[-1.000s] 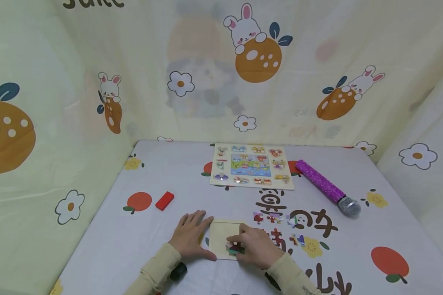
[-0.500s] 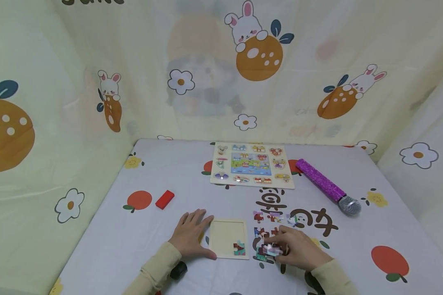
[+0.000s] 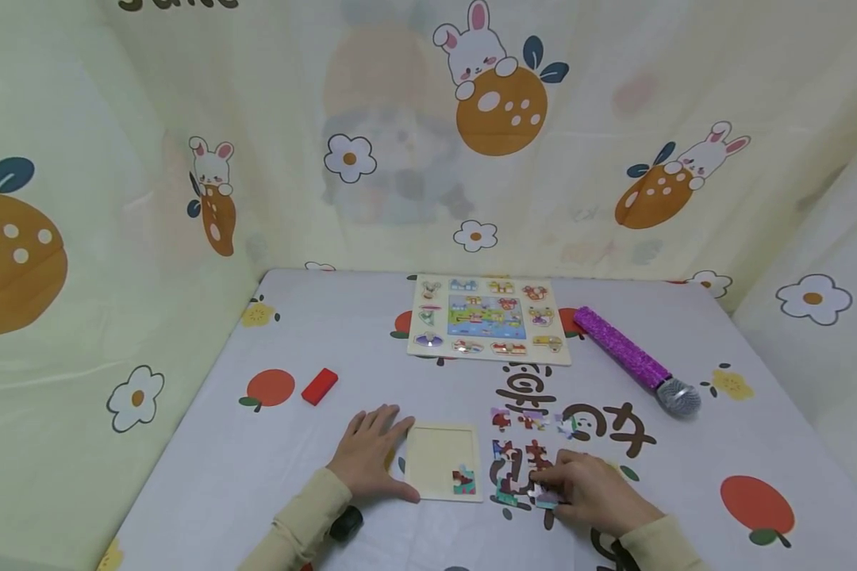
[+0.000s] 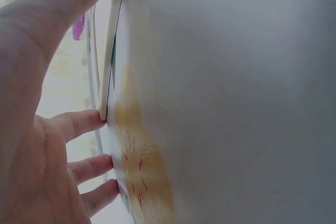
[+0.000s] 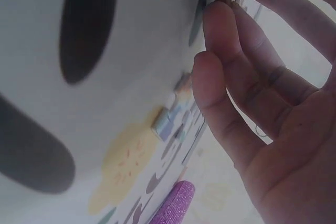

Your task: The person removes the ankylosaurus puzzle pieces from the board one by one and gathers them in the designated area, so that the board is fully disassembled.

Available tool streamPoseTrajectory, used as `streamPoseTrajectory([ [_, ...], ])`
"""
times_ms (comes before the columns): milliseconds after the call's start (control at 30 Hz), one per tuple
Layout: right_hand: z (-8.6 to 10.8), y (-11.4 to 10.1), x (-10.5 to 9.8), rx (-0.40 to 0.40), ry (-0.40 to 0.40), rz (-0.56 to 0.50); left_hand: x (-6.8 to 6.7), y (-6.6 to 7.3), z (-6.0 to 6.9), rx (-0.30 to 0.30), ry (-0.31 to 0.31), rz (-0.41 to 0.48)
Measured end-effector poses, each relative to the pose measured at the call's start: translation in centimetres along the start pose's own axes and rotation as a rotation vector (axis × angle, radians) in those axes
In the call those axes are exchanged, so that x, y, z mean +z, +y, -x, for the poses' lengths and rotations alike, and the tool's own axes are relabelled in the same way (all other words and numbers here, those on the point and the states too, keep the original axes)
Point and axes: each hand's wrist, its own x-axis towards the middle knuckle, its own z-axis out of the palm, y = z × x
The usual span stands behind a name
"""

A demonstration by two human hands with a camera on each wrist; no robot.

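A shallow pale wooden puzzle tray (image 3: pixel 436 452) lies flat on the patterned tablecloth in the head view. One coloured jigsaw piece (image 3: pixel 463 480) sits in its lower right corner. My left hand (image 3: pixel 371 458) spreads its fingers along the tray's left side, thumb and a finger touching the edge (image 4: pixel 107 72). Right of the tray, my right hand (image 3: pixel 600 493) pinches a pale puzzle piece (image 3: pixel 545 498) low at the table, its fingertips partly covering it. Several loose pieces lie around it, among them a green and brown piece (image 3: pixel 507 488) and a red one (image 3: pixel 538 454).
More loose pieces (image 3: pixel 533 420) form a row above the hand. A picture peg board (image 3: pixel 486 353) lies at the back, a purple glitter microphone (image 3: pixel 624 349) at the right. A red block (image 3: pixel 320 386) lies left. Printed curtains stand behind the table.
My right hand has moved from the tray to the loose pieces, leaving one piece in the tray's corner. It then shifted slightly right with a pale piece. The left hand stays put.
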Motion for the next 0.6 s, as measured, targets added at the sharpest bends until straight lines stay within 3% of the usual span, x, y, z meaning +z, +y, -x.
streamPoseTrajectory([
  [333,0.04,-0.17,0.29,-0.053,0.015,0.071,-0.07,-0.05,-0.03,-0.003,-0.008,0.002],
  [600,-0.35,-0.59,0.16,0.01,-0.011,0.132,-0.19,0.05,-0.07,-0.007,-0.019,0.01],
])
